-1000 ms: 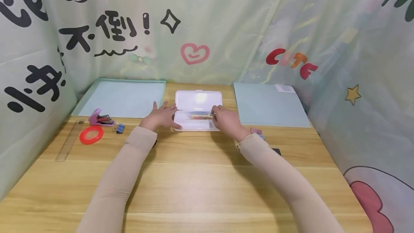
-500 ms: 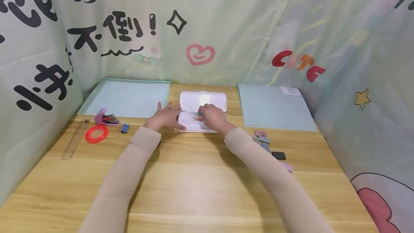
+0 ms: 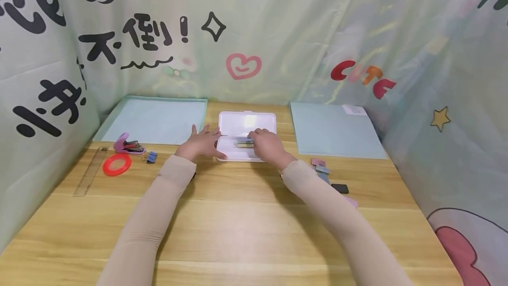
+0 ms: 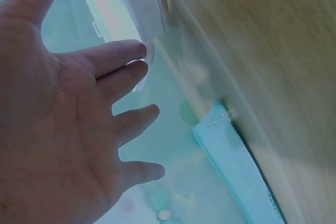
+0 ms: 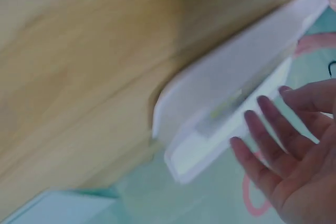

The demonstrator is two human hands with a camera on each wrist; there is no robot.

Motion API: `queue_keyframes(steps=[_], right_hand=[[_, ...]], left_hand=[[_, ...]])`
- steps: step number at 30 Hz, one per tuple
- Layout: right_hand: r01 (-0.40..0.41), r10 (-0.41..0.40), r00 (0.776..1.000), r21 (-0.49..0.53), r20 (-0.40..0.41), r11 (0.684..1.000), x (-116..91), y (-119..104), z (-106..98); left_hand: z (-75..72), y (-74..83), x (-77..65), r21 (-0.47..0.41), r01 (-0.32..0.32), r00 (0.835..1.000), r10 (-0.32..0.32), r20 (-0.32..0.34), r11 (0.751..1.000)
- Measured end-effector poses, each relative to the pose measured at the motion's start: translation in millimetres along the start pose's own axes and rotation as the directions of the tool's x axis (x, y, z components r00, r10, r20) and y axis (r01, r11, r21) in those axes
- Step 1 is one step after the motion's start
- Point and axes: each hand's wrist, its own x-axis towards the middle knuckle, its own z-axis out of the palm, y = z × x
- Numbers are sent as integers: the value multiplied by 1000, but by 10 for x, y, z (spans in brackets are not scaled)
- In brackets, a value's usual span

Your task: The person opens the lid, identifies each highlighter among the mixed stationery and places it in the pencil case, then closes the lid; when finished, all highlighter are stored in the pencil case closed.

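Note:
A pale lilac pencil case (image 3: 247,122) lies open on the table, lid folded back, with several pens (image 3: 244,143) in its tray. At its left end is my left hand (image 3: 198,144), fingers spread; in the left wrist view the hand (image 4: 68,103) has fingertips against the case's edge (image 4: 139,9). Over the right part of the tray reaches my right hand (image 3: 270,145), covering the pens' right ends. The right wrist view shows this hand (image 5: 294,156) with fingers apart and loosely bent, nothing visible between them, near the case (image 5: 210,98).
Light blue folders (image 3: 158,120) (image 3: 335,129) lie at the back left and back right. On the left are a stapler (image 3: 128,144), a red ring (image 3: 117,164), a clear ruler (image 3: 91,171) and a blue binder clip (image 3: 151,157). Small items, including a black block (image 3: 340,188), lie right.
My right hand has moved left over the pens from the case's right end, then slightly back to the right. The left hand stays at the case's left end.

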Motion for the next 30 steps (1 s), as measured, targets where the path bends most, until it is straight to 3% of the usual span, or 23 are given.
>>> queue_keyframes(steps=[5,12,22,30], right_hand=[[-123,122,992,40,28,992,-256,188,-144],[-285,285,959,48,3,957,-569,499,-242],[-363,363,932,18,20,932,-916,673,-290],[-423,426,902,-47,67,905,-1249,647,-306]], left_hand=[[-9,-8,-21,-17,0,1000,0,8,1000],[-14,-66,-16,-13,1,1000,-1,15,1000],[8,-50,0,-20,-9,1000,9,8,1000],[25,-38,24,-32,-20,1000,21,12,999]])
